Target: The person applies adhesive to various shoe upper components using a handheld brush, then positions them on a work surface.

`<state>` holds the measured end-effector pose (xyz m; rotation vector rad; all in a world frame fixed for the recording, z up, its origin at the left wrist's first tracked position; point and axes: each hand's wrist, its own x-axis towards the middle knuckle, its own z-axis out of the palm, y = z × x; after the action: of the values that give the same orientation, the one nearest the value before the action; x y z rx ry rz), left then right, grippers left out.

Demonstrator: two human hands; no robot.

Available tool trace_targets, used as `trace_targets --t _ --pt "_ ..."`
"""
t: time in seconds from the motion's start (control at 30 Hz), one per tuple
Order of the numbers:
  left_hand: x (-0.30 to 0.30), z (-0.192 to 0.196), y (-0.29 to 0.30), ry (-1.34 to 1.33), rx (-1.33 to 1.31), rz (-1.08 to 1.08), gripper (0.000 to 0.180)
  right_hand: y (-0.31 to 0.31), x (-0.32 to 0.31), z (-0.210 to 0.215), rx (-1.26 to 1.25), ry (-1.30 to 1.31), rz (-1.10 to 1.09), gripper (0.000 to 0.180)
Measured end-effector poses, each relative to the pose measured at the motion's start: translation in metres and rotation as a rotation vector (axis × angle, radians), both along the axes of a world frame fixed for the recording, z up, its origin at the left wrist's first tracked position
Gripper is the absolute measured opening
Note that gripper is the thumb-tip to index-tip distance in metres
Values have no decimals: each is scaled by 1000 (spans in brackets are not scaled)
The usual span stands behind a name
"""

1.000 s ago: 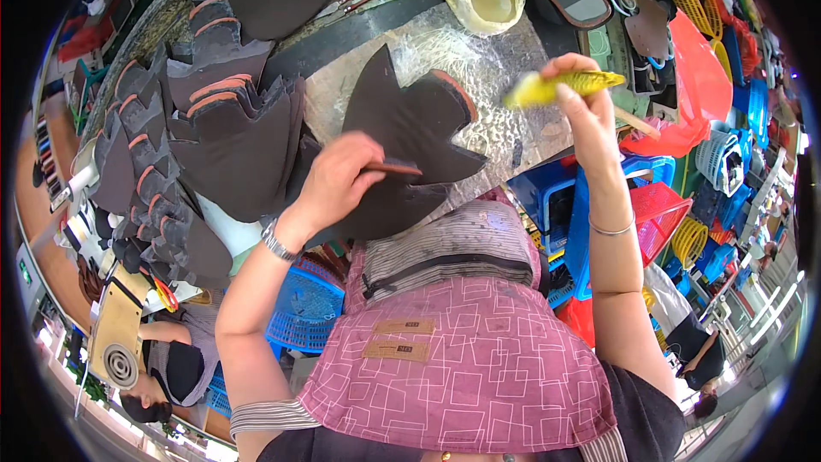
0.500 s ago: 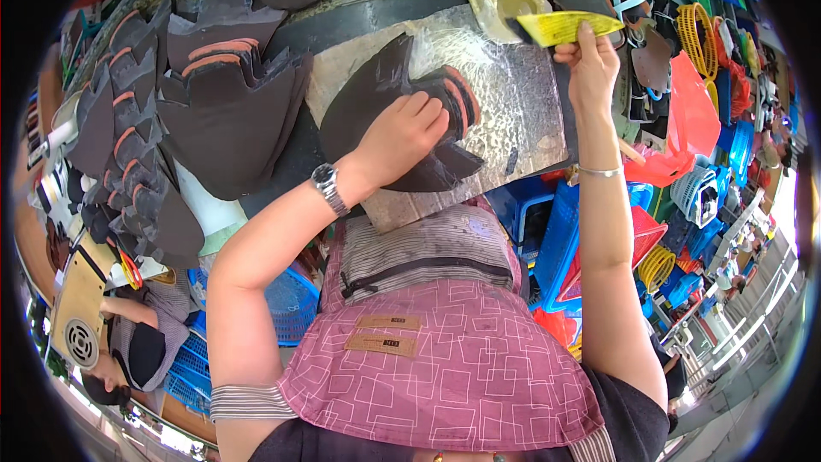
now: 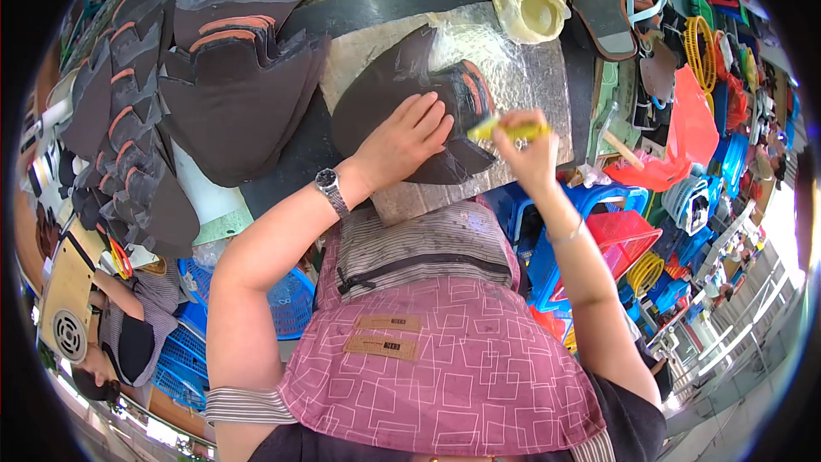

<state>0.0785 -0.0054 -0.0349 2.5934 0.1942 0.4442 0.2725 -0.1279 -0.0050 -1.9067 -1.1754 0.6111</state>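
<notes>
My left hand (image 3: 400,144) lies on a small stack of dark brown cut pieces with reddish-orange curved edges (image 3: 372,90), its fingers extended over them. These look like shoe upper pieces. They rest on a worn, glue-streaked board (image 3: 530,60). Pinched in my right hand (image 3: 532,158) is a yellow-handled brush (image 3: 523,131), its end pointing left at the stack's right edge, by the orange-edged strips. Motion blurs the brush's tip, so contact with the pieces cannot be made out.
More dark pieces (image 3: 231,111) lie fanned in overlapping rows on the left. A cream glue pot (image 3: 540,15) stands at the board's far edge. On the right are a wooden-handled hammer (image 3: 623,150), a red plastic bag (image 3: 684,133) and blue crates (image 3: 547,269). Someone sits at lower left.
My right hand has brought the brush from beside the glue pot down and left to the stack. The fingers of my left hand have straightened on the pieces. The view has shifted slightly.
</notes>
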Motion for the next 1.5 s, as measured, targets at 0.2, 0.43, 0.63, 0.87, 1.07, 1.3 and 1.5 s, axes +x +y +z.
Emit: trace_targets --t 0.2,0.43,0.63,0.87,1.07,1.3,1.5 --pt "-8 7 4 19 -91 -3 50 -1 5 25 126 -257 332 34" --pt "-69 41 31 348 0 -142 80 58 62 67 147 118 -259 14" --pt "-65 42 27 411 75 -199 66 95 88 23 163 -79 -183 18" --pt "-61 36 29 364 70 -221 63 56 39 26 8 877 -220 20" --pt "-60 39 28 374 82 -235 58 74 -37 11 203 -50 111 30" --pt "-62 37 23 361 121 -223 58 -32 -62 35 -76 -250 242 24" --pt "-55 34 2 331 220 -131 52 96 -48 20 -27 -152 -24 15"
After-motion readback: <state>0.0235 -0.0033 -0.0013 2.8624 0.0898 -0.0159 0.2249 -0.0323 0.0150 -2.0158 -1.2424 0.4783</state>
